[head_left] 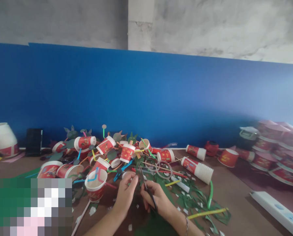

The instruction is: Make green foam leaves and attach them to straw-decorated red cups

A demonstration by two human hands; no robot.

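Note:
My right hand (158,198) is wrapped round a pair of dark-handled scissors (151,196), with the blades pointing up and away toward the heap. Beside it, my left hand (126,195) is pinched closed with the thumb on top; whatever its fingertips hold is too small to make out. Past both hands lies a jumble of red and white paper cups (128,152), many tipped on their sides, some with bent straws. One upright cup (95,185) with blue and pink straws stands left of my left hand. Green paper scraps (193,198) lie to the right of my right hand.
Clear tape rolls (164,169) and a stack of nested cups (198,170) lie farther right. A white power strip (279,211) is at the right edge, below stacked cups (284,150). A blue wall panel (146,98) rises behind the table. Pixelation hides the lower left.

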